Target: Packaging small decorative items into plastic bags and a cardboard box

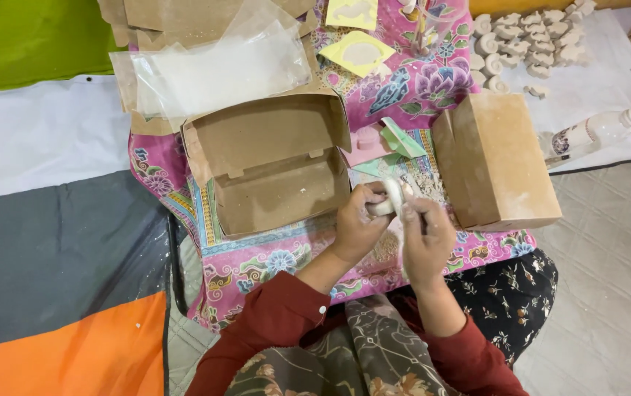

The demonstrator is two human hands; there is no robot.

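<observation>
The left hand (357,224) and right hand (427,238) are close together, both curled tight around a small white figure (391,199). It sits above the pink flowery cloth (257,264), between an open box (271,165) and a shut box (499,161).

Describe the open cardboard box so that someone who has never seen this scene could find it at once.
Find the pink flowered cloth spread before the person. The open cardboard box lies on it, just beyond the left hand. Unlike the closed brown box at the right, its lid is flipped back and the inside shows empty.
</observation>
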